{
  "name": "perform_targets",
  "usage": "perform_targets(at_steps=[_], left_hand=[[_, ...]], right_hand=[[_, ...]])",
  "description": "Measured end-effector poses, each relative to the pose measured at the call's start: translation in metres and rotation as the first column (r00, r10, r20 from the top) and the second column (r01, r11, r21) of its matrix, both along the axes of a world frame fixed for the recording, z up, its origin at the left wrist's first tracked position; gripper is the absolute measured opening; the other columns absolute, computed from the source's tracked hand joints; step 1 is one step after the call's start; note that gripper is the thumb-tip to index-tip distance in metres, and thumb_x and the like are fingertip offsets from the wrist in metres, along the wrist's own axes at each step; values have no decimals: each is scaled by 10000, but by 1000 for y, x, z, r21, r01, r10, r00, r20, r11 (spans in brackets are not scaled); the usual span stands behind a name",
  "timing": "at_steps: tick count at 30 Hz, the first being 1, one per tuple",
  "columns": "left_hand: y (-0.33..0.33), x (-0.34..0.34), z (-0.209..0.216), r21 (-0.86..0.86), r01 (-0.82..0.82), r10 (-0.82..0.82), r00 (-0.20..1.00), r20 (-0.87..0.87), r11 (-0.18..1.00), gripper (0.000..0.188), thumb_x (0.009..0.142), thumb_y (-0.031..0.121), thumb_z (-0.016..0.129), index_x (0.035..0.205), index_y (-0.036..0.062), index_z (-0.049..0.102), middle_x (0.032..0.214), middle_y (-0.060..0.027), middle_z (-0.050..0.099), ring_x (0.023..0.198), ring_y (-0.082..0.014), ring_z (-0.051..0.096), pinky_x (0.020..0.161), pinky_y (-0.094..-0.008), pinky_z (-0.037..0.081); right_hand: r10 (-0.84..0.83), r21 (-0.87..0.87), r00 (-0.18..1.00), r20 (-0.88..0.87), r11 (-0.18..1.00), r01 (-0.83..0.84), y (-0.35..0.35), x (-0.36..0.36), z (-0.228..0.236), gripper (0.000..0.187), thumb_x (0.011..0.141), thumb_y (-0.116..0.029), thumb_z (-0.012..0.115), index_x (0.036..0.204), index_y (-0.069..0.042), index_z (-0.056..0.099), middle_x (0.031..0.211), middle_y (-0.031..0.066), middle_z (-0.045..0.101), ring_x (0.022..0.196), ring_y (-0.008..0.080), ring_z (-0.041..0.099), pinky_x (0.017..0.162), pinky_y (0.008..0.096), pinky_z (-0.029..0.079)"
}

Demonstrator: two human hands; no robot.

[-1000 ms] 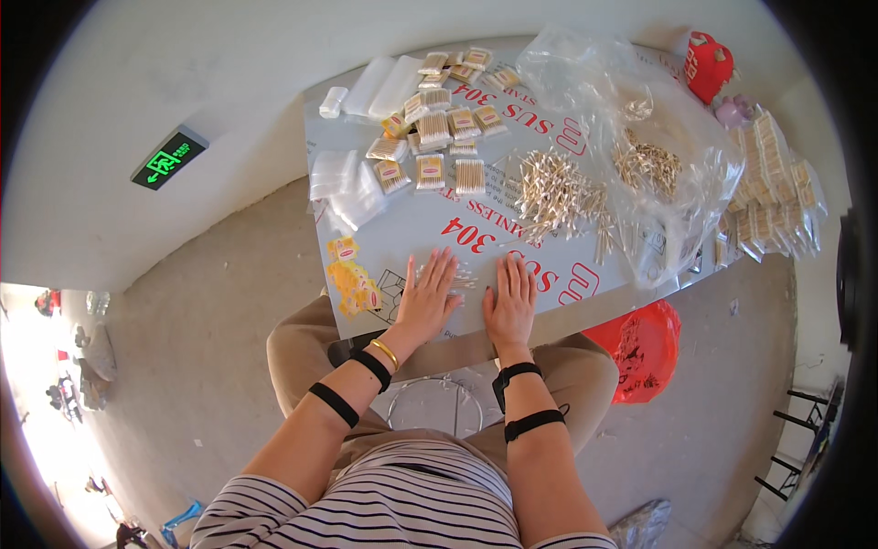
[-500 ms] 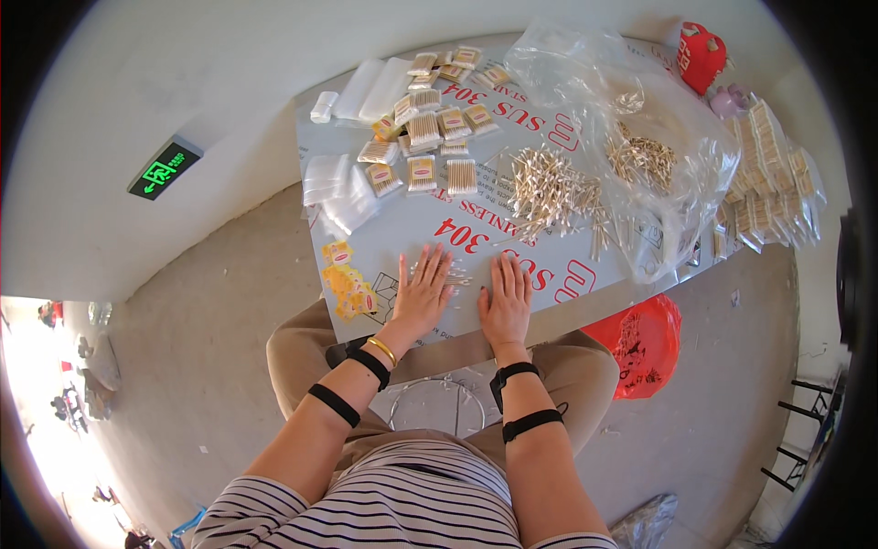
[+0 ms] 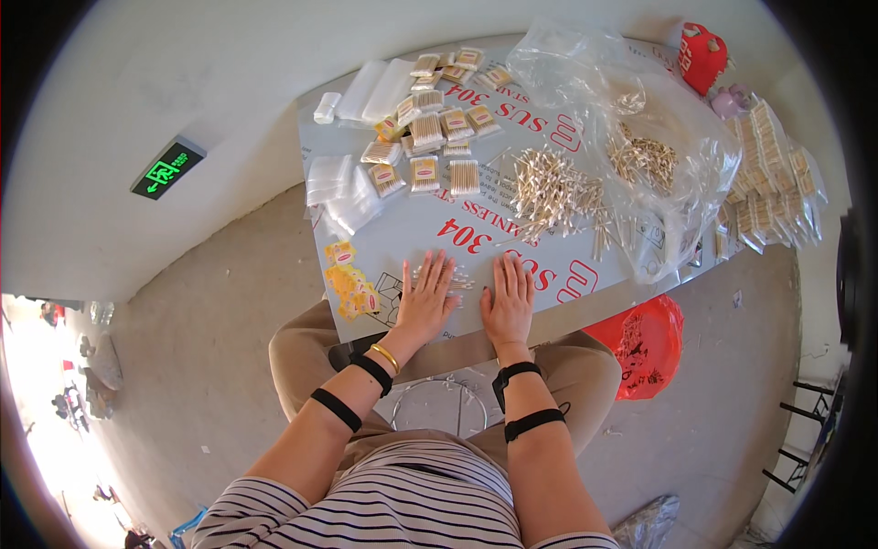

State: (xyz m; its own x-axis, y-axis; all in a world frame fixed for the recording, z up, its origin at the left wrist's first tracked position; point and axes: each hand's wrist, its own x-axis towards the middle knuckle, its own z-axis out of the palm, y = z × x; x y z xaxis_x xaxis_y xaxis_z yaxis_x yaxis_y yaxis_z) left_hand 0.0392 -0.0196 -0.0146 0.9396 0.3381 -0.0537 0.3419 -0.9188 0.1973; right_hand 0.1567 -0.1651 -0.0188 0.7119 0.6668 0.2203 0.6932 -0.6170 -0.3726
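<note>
My left hand [image 3: 424,300] lies flat on the table with its fingers spread, partly over a few loose cotton swabs [image 3: 460,280] that show beside its fingers. My right hand [image 3: 508,306] rests palm down to the right of them, fingers stretched out, holding nothing. Small yellow labels [image 3: 349,280] lie in a loose heap to the left of my left hand. Beyond my right hand is a big pile of loose cotton swabs [image 3: 554,194]. Several packed bundles of swabs [image 3: 424,172] with labels sit farther back, left of that pile.
Clear plastic sleeves [image 3: 331,183] lie at the table's left edge, more [image 3: 377,90] behind. A large clear bag [image 3: 672,206] holds more swabs at right. Stacked swab packs [image 3: 768,183] stand at the far right. A red bag [image 3: 654,343] sits below the table's front right edge.
Both hands stay flat in nearly the same place. The whole view has shifted very slightly; nothing is picked up or let go.
</note>
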Motion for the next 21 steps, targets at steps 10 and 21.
perform_targets(at_steps=[10, 21], left_hand=[[-7, 9, 21, 30, 38, -38, 999, 8, 999, 1014, 894, 685, 479, 1526, -70, 238, 1632, -217, 146, 1534, -329, 78, 1222, -546, 26], [-7, 9, 10, 32, 21, -22, 1000, 16, 999, 1043, 897, 694, 463, 1525, -96, 199, 1629, -234, 136, 1535, -334, 65, 1228, -525, 29]], right_hand=[[2, 14, 1000, -6, 1000, -2, -3, 0, -3, 590, 916, -236, 534, 1476, -84, 424, 1547, 91, 389, 1455, 281, 320, 1203, 476, 214], [-2, 12, 1000, -9, 1000, 2, -1, 0, -1, 596, 907, -225, 549, 1472, -82, 428, 1544, 91, 394, 1449, 278, 329, 1200, 477, 226]])
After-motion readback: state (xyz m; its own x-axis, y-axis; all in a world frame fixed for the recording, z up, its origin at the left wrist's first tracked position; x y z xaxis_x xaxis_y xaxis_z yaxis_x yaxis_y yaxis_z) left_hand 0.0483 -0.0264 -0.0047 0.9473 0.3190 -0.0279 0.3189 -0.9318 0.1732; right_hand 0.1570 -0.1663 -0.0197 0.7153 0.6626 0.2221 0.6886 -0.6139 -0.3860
